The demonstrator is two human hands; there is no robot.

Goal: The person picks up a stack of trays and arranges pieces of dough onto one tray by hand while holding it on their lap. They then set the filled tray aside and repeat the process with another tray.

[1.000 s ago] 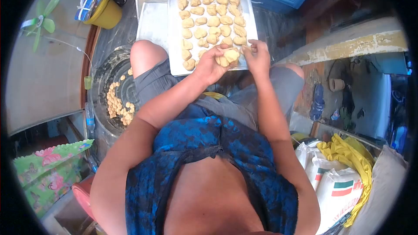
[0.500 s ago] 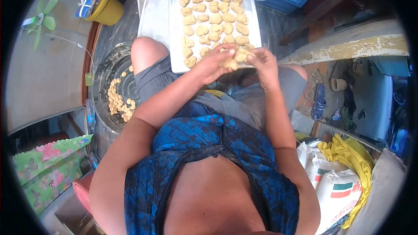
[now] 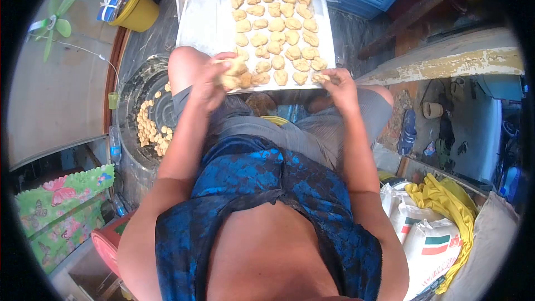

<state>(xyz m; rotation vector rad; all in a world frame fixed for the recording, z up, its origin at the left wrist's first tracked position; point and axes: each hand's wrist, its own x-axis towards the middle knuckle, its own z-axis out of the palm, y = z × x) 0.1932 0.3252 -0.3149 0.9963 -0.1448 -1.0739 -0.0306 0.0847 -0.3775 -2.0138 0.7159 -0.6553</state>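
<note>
A metal baking tray [image 3: 223, 17] lies in front of my knees, lined with rows of pale yellow dough pieces [image 3: 276, 24]. My left hand [image 3: 209, 85], at the tray's near left corner, is closed round a larger lump of dough [image 3: 235, 68]. At the near right corner, my right hand [image 3: 341, 88] pinches a small dough piece [image 3: 320, 78] against the tray surface, thumb and fingertips on it.
On the floor to my left, a wide dark round pan [image 3: 131, 128] holds many small dough bits [image 3: 146, 125]. Further off stands a yellow bucket [image 3: 142, 14]. White printed sacks [image 3: 432, 251] and a yellow cloth [image 3: 446, 200] are at my right. A second pale tray [image 3: 198, 25] lies partly under the first.
My hands have moved apart. The left went leftward with the dough lump, while the right came down at the tray's near right corner with a small piece.
</note>
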